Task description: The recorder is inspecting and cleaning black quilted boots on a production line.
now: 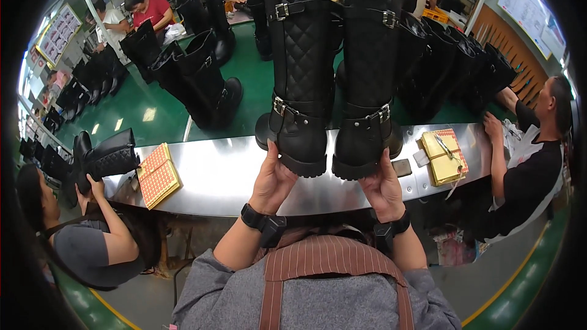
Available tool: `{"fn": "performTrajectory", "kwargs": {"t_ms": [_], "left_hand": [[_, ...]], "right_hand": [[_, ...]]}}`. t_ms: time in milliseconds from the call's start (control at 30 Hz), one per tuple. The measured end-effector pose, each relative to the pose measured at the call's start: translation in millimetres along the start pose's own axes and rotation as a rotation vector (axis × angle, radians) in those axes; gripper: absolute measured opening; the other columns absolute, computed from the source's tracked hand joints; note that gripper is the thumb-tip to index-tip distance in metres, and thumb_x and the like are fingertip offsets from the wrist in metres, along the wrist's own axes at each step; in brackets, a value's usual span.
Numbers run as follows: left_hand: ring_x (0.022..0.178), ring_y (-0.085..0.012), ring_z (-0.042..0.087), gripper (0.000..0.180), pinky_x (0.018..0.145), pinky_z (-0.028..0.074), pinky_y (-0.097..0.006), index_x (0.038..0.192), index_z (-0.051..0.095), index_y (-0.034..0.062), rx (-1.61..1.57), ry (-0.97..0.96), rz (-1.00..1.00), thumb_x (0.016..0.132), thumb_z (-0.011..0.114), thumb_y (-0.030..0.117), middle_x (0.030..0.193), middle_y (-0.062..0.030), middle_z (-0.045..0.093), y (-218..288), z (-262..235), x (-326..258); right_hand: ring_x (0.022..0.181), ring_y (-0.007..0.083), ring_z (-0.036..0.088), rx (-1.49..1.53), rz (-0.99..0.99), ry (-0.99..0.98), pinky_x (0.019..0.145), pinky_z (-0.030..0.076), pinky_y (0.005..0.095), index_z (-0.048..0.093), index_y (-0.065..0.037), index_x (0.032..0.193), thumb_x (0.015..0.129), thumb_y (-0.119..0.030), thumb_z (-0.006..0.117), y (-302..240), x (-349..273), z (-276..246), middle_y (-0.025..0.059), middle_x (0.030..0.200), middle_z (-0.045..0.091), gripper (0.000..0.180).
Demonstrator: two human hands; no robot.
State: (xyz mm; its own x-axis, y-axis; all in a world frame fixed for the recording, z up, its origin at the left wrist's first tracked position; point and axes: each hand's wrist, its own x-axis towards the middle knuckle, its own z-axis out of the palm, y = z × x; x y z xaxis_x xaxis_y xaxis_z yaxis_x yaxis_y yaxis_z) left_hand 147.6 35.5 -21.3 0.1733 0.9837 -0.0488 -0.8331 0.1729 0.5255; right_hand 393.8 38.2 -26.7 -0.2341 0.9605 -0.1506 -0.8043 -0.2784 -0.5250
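A pair of tall black boots stands upright in front of me above the metal edge of the bench. My left hand point(273, 177) grips the left boot point(301, 73) low at its sole and heel, thumb up along the side. The right boot point(369, 73) is held the same way by my right hand point(382, 184). Both boots have quilted shafts, buckled straps at the top and ankle, and ridged soles. Their heels face me and sit a small gap apart. The fingers under the soles are partly hidden.
A steel strip point(226, 171) edges the green bench point(153, 95). Patterned card stacks lie on it at left point(159, 176) and right point(444, 156), tweezers on the right one. More black boots point(195, 79) stand around. Co-workers sit at both sides; one at left holds a boot point(107, 157).
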Motion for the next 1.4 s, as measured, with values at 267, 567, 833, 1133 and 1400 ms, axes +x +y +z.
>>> {"fn": "performTrajectory", "kwargs": {"t_ms": [267,567,833,1133,1400], "left_hand": [[0.133,-0.0242,0.050,0.061,0.111,0.040,-0.044,0.148,0.036,0.0107,0.053,-0.001,0.048,0.101,0.047,0.049,0.146,-0.0085,0.050,-4.4,0.4,-2.9],[0.135,-0.0239,0.048,0.061,0.113,0.038,-0.043,0.148,0.035,0.0105,0.062,-0.011,0.060,0.101,0.046,0.048,0.147,-0.0091,0.049,-7.1,4.2,-2.2],[0.136,-0.0280,0.045,0.074,0.112,0.037,-0.050,0.150,0.035,0.0115,-0.261,-0.129,-0.237,0.097,0.044,0.062,0.149,-0.0105,0.045,-22.7,-17.6,-2.6],[0.142,-0.0419,0.033,0.074,0.112,0.024,-0.074,0.153,0.030,0.0167,-0.170,-0.089,-0.392,0.098,0.035,0.065,0.156,-0.0179,0.032,-48.2,-2.4,-19.4],[0.138,-0.0396,0.040,0.083,0.110,0.031,-0.069,0.152,0.034,0.0157,-0.229,-0.033,-0.311,0.092,0.039,0.073,0.153,-0.0158,0.038,-50.5,8.6,-39.1]], "right_hand": [[0.104,0.0210,0.065,-0.071,-0.094,0.088,0.092,0.053,0.0390,0.061,-0.004,0.118,0.096,-0.039,0.064,5.2,-5.8,19.0,0.0080,0.112,0.068,0.042],[0.103,0.0196,0.065,-0.113,-0.111,0.109,0.091,0.053,0.0389,0.061,-0.005,0.117,0.096,-0.039,0.064,4.5,-3.8,13.5,0.0066,0.110,0.068,0.041],[0.114,0.0155,0.059,-0.235,0.090,-0.164,0.094,0.048,0.0361,0.053,-0.006,0.134,0.100,-0.044,0.055,0.5,0.7,-2.1,0.0041,0.126,0.062,0.051],[0.090,0.0018,0.053,-0.439,0.056,0.026,0.075,0.044,0.0215,0.041,-0.020,0.150,0.104,-0.029,0.053,20.1,10.5,-42.1,-0.0060,0.105,0.060,0.048],[0.074,0.0097,0.055,-1.153,-0.325,-0.037,0.067,0.046,0.0256,0.061,-0.014,0.135,0.097,-0.023,0.064,14.7,-3.6,-39.3,0.0006,0.090,0.064,0.039]]}}
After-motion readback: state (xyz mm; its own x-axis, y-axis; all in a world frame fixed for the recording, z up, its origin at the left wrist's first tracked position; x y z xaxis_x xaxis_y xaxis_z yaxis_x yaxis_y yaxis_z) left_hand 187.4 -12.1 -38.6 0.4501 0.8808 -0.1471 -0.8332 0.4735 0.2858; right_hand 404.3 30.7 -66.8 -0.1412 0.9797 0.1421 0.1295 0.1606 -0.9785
